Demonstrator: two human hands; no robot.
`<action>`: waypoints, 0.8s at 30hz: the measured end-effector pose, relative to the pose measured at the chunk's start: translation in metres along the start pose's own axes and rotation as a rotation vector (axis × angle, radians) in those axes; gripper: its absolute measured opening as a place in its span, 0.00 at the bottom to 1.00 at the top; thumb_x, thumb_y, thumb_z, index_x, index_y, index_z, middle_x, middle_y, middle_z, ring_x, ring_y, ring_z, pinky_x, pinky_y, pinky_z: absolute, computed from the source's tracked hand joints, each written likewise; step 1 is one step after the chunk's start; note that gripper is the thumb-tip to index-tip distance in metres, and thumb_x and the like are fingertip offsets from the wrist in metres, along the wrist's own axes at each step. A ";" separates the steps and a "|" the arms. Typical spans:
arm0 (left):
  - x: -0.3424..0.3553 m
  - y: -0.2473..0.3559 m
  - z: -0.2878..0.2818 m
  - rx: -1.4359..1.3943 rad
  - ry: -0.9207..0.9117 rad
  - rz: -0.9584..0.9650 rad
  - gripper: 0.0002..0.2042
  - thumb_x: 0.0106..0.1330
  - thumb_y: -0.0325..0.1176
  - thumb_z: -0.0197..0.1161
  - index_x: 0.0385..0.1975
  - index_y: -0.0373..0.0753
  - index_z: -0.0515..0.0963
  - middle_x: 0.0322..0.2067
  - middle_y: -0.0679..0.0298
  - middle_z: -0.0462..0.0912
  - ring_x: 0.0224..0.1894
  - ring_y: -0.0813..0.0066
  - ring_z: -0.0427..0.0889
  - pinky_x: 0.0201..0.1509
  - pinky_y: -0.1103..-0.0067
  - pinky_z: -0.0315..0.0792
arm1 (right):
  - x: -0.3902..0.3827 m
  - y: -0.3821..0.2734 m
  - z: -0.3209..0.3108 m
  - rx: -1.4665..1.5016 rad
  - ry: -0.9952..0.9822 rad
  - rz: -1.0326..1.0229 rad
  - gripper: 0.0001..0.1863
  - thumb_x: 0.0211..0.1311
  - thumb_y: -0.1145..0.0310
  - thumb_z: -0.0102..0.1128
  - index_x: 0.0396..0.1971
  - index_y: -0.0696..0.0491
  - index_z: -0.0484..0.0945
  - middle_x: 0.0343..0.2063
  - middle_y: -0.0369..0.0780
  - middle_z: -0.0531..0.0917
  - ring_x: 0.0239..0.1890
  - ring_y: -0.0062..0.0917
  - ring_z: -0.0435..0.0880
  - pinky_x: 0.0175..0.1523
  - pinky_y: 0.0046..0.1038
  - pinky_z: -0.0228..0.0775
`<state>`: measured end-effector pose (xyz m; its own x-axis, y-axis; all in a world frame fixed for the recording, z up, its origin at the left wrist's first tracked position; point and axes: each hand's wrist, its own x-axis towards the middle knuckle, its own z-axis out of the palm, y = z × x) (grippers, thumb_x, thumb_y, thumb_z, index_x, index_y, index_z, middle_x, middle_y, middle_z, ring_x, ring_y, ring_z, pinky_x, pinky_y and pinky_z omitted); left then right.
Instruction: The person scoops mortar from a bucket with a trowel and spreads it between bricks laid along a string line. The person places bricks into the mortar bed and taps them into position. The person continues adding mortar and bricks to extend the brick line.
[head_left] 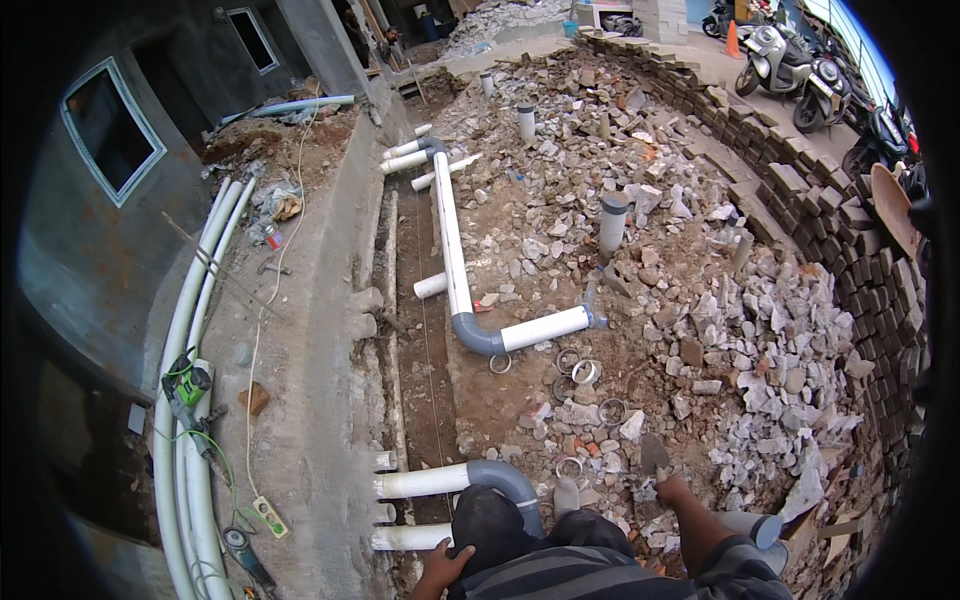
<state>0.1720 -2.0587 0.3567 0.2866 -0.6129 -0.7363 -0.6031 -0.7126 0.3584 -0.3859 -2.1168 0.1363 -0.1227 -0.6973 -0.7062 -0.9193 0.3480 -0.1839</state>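
Observation:
In a crouch over broken rubble, I have my right hand [672, 489] closed on a trowel [655, 455], its dirt-brown blade pointing forward over the stones. My left hand [443, 569] rests against my left knee, thumb apart from the fingers, holding nothing. Just ahead of that knee, a white pipe [425, 482] joins a grey elbow [505, 480] that curves toward me, partly hidden by my legs. A second white pipe [410, 537] lies beside my left hand. Several cut white pipe rings [586, 372] are scattered on the soil ahead.
A long white pipe [450, 230] with a grey elbow [475, 335] runs along the trench [425, 400]. At left lie long pipes [190, 300], a green power tool [188, 385], an angle grinder [245, 555] and a power strip [270, 515]. Stacked paving blocks [880, 270] edge the right.

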 end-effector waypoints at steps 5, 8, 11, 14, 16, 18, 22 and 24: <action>-0.018 0.077 0.000 -0.047 0.033 0.132 0.65 0.51 0.67 0.71 0.73 0.21 0.41 0.68 0.32 0.61 0.71 0.44 0.65 0.72 0.67 0.62 | -0.012 0.009 -0.022 -0.133 -0.129 -0.006 0.25 0.57 0.53 0.61 0.43 0.61 0.83 0.45 0.54 0.85 0.50 0.47 0.85 0.56 0.39 0.76; 0.000 0.089 -0.002 -0.025 0.013 0.168 0.65 0.52 0.68 0.69 0.73 0.22 0.42 0.68 0.31 0.60 0.71 0.44 0.65 0.73 0.66 0.61 | -0.035 -0.001 -0.037 -0.401 -0.325 -0.168 0.26 0.57 0.51 0.62 0.50 0.53 0.83 0.45 0.50 0.87 0.50 0.45 0.85 0.56 0.37 0.77; 0.022 0.088 0.004 0.004 -0.034 0.158 0.64 0.54 0.70 0.66 0.73 0.22 0.42 0.68 0.31 0.60 0.71 0.43 0.65 0.72 0.65 0.62 | -0.055 -0.004 -0.033 -0.438 -0.384 -0.158 0.26 0.54 0.50 0.65 0.53 0.42 0.83 0.45 0.46 0.88 0.50 0.43 0.86 0.55 0.36 0.77; 0.043 0.089 0.009 0.072 -0.042 0.128 0.63 0.56 0.72 0.62 0.73 0.22 0.42 0.67 0.31 0.62 0.69 0.40 0.66 0.71 0.63 0.64 | -0.059 0.003 -0.011 -0.019 -0.231 0.204 0.28 0.51 0.50 0.68 0.56 0.33 0.82 0.44 0.41 0.88 0.49 0.40 0.87 0.54 0.36 0.78; 0.051 0.088 0.010 0.057 -0.046 0.143 0.63 0.55 0.72 0.62 0.73 0.22 0.42 0.66 0.30 0.64 0.68 0.39 0.68 0.70 0.63 0.65 | -0.058 0.011 0.002 0.093 -0.393 0.129 0.35 0.49 0.50 0.72 0.59 0.40 0.71 0.40 0.43 0.88 0.45 0.37 0.87 0.50 0.35 0.79; 0.053 0.089 0.007 0.060 -0.024 0.149 0.64 0.55 0.72 0.63 0.73 0.21 0.42 0.64 0.30 0.66 0.67 0.39 0.70 0.69 0.62 0.66 | -0.059 0.012 0.010 0.025 -0.440 0.034 0.52 0.47 0.53 0.78 0.63 0.59 0.50 0.34 0.46 0.86 0.37 0.35 0.87 0.44 0.34 0.80; 0.042 0.100 0.007 -0.013 0.097 0.221 0.54 0.58 0.65 0.65 0.71 0.24 0.53 0.64 0.34 0.69 0.66 0.39 0.70 0.70 0.61 0.65 | -0.080 -0.011 0.018 -0.067 0.026 0.039 0.65 0.47 0.53 0.80 0.66 0.75 0.39 0.29 0.51 0.85 0.36 0.36 0.87 0.41 0.33 0.80; 0.045 0.109 0.006 -0.018 0.084 0.246 0.57 0.58 0.64 0.68 0.73 0.24 0.47 0.71 0.35 0.57 0.73 0.39 0.59 0.75 0.62 0.57 | -0.084 -0.019 0.013 -0.105 0.487 0.172 0.66 0.47 0.52 0.80 0.65 0.75 0.38 0.28 0.51 0.85 0.37 0.37 0.87 0.41 0.34 0.80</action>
<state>0.1143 -2.1620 0.3592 0.1942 -0.7945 -0.5754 -0.6496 -0.5437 0.5315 -0.3535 -2.0565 0.1902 -0.4114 -0.8548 -0.3165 -0.9001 0.4356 -0.0066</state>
